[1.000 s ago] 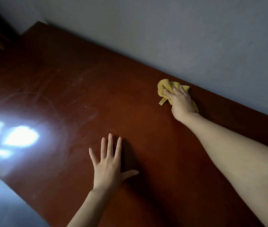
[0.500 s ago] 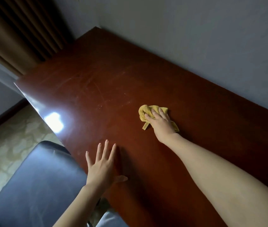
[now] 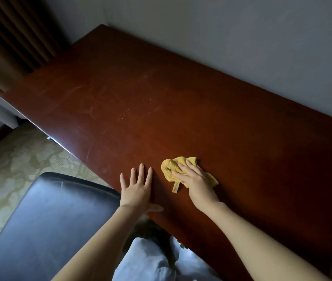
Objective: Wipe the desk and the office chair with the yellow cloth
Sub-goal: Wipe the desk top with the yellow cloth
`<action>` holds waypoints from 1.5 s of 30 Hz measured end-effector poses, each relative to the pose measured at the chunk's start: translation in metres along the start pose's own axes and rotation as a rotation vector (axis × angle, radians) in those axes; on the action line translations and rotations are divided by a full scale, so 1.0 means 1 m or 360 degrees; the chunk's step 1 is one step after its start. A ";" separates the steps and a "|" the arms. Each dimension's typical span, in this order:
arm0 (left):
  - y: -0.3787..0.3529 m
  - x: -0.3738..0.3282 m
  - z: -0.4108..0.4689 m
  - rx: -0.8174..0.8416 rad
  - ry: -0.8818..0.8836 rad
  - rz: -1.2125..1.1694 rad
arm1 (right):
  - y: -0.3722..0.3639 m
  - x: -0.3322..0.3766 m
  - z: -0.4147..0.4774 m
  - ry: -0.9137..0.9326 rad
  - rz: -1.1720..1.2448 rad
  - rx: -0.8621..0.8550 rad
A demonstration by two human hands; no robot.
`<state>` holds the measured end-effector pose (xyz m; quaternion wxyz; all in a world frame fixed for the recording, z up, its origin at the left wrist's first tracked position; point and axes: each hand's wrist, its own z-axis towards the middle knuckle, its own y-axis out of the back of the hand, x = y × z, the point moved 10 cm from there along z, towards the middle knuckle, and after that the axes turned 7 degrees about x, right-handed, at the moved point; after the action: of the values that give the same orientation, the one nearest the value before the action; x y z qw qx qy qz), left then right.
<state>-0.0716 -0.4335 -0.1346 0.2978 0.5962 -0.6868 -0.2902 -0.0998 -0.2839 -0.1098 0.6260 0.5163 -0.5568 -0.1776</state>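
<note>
**Location.** Crumpled yellow fabric cloth [image 3: 178,169]: lower centre of the frame, bunched on the dark reddish-brown glossy wooden desk [image 3: 161,102], near the front edge.

**Hands.** Right hand [image 3: 196,184]: laid on top of the cloth, fingers nearly straight, pressing down. Thumb hidden, so no telling whether tucked under a fold. Left hand [image 3: 135,191]: flat on the desk just left of the cloth, fingers spread, holding nothing, clear of the cloth.

**Handling (judged).** Soft, light, limp, not fragile. Prone to bunching and to unfolding. Likely to slide freely on the glossy top, so steady downward pressure required to carry it along. Take hold at the bunched middle, palm on top, loose ends gathered beneath. Keep the small trailing tag [image 3: 175,187] at the lower left of the cloth out from under the fingers.

**Remaining work (judged).** Pale smears and specks [image 3: 120,110] at upper centre of the desk. Black padded office chair [image 3: 49,220] at lower left, apart from the cloth.

**Containers.** None in view.
</note>
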 end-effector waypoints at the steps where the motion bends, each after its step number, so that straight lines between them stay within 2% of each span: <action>1: 0.000 -0.001 0.001 -0.0014 -0.0014 0.0040 | -0.001 -0.003 -0.012 0.0012 0.0014 -0.0016; 5: 0.002 -0.003 0.003 -0.0105 -0.0041 0.0220 | 0.007 -0.026 -0.048 0.0119 -0.0041 0.0019; 10: 0.004 -0.005 0.006 -0.0137 -0.0052 0.0306 | 0.045 -0.079 -0.051 0.0011 -0.0136 0.0127; 13: 0.003 -0.006 0.007 -0.0116 -0.0046 0.0297 | 0.065 -0.102 -0.030 -0.0097 -0.0124 0.0191; 18: 0.002 -0.005 0.006 -0.0079 -0.0038 0.0245 | 0.089 -0.122 0.024 -0.0307 -0.0181 0.0145; 22: 0.001 -0.004 0.005 -0.0081 -0.0026 0.0227 | 0.087 -0.126 0.069 -0.0437 -0.0334 0.0301; 26: 0.002 -0.001 0.003 -0.0081 0.0005 0.0114 | 0.077 -0.112 0.105 -0.0490 -0.0461 0.0482; 30: 0.002 0.002 -0.001 -0.0102 0.0055 -0.0065 | 0.059 -0.088 0.118 -0.0475 -0.0529 0.0492; 34: -0.002 0.012 -0.012 -0.0142 0.0120 -0.0150 | 0.039 -0.058 0.109 -0.0322 -0.0515 0.0499; 45: -0.006 0.032 -0.033 -0.0024 0.0031 -0.0013 | -0.024 0.017 0.022 -0.0064 -0.0322 0.0275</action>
<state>-0.0463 -0.4674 -0.1157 0.3078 0.5995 -0.6792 -0.2908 -0.1050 -0.3173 -0.1249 0.5468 0.6182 -0.5276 -0.2014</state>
